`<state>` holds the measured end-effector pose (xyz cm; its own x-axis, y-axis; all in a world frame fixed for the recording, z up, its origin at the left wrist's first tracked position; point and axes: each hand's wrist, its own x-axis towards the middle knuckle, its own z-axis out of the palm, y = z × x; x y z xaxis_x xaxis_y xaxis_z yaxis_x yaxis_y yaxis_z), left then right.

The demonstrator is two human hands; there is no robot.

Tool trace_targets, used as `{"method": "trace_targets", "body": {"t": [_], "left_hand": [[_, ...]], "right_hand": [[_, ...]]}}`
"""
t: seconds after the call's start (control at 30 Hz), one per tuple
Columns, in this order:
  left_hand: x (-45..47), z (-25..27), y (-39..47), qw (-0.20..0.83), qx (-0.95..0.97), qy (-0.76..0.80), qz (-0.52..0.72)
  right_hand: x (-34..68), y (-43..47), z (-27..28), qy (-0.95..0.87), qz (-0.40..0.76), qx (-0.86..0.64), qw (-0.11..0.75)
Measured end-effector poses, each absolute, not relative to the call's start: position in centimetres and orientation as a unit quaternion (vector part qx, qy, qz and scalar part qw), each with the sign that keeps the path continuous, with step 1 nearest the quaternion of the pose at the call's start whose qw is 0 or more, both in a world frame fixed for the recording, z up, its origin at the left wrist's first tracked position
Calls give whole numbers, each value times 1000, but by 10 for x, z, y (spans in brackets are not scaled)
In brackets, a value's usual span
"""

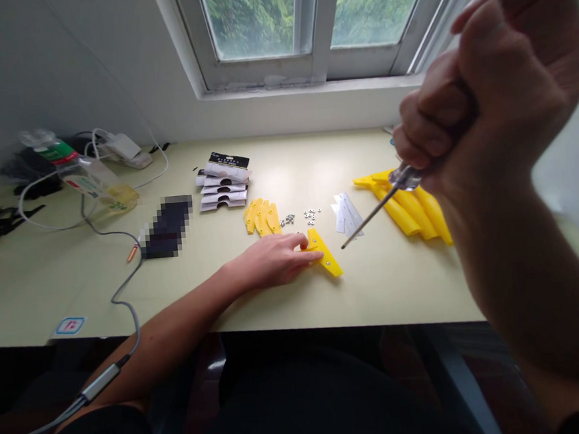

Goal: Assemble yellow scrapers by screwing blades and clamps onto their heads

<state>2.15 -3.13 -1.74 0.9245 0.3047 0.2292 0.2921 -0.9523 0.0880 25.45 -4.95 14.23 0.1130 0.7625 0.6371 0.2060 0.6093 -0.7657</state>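
Note:
My right hand (pixel 490 87) is raised at the right, wrapped round the handle of a screwdriver (pixel 370 220). The screwdriver's thin metal shaft slants down to the left, its tip apart from the yellow plastic piece. Down on the table, my left hand (pixel 277 259) grips that long yellow plastic piece (pixel 329 261) at its left side. Two small screws show on the piece's face. Just behind lie small screws (pixel 290 219), nuts (pixel 312 215) and a group of curved yellow plates (pixel 262 217). Flat metal blades (pixel 348 214) lie to the right of these.
Yellow tubular handles (pixel 409 211) lie at the right, behind my right forearm. Stacked card packages (pixel 224 182) are at the back. Leftward are a blurred-out dark flat object (pixel 167 228), a bottle (pixel 93 182) and cables (pixel 125 300). The table's front edge (pixel 298 326) runs before me.

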Motion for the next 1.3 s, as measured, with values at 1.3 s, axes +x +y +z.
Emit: {"method": "trace_targets", "body": {"t": [1.3], "left_hand": [[25,-23,-31,30,982,158,103]], "right_hand": [[225,-5,98,-468,183,-412,760]]}}
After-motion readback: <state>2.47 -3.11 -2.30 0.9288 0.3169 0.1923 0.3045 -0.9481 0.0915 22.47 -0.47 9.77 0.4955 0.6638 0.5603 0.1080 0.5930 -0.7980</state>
